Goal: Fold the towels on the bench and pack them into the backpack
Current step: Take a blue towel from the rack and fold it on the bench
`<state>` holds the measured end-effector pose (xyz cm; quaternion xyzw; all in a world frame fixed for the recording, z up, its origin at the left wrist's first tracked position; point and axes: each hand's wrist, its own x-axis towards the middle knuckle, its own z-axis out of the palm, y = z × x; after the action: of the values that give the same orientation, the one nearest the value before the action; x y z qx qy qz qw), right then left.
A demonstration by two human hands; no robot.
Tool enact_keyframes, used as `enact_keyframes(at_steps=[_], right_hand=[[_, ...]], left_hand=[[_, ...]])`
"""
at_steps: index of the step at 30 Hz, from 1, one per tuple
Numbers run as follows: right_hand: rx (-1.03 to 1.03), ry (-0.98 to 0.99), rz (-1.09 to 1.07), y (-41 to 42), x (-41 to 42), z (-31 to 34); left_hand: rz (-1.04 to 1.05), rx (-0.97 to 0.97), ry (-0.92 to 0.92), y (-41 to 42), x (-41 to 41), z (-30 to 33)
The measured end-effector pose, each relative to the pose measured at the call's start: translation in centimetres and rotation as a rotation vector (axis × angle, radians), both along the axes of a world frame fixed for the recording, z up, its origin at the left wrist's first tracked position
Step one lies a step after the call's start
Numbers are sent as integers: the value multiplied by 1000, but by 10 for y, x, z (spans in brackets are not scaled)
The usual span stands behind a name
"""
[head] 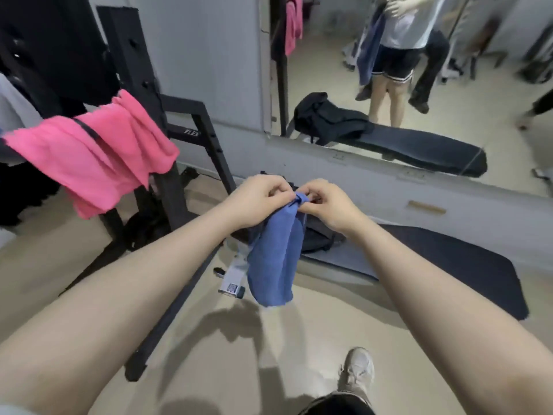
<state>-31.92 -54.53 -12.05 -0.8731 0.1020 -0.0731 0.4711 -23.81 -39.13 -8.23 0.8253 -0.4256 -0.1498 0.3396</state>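
A blue towel [273, 259] hangs folded lengthwise in the air in front of me. My left hand [257, 199] and my right hand [329, 205] pinch its top edge close together, fingers curled on the cloth. Behind the towel a black backpack [317, 238] lies on the near end of the dark padded bench [449, 265], mostly hidden by the towel and my hands. A pink towel [95, 154] is draped over a bar of the black rack at the left.
The black weight rack [155, 115] stands at the left, its base rail [167, 319] running across the beige floor. A wall mirror [419, 70] behind the bench reflects me, the bench and the backpack. My shoe [357, 372] is at the bottom.
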Motion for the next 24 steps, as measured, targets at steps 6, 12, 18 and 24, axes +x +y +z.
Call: enact_keyframes(at_steps=[6, 12, 18, 24], right_hand=[[146, 72, -183, -117, -59, -39], [248, 204, -152, -236, -84, -70], [-145, 272, -244, -340, -99, -94], [-451, 387, -478, -414, -141, -130]], left_hand=[[-153, 11, 154, -136, -26, -35], [-136, 87, 261, -273, -47, -78], [-127, 170, 333, -390, -65, -94], [-172, 113, 505, -446, -91, -110]])
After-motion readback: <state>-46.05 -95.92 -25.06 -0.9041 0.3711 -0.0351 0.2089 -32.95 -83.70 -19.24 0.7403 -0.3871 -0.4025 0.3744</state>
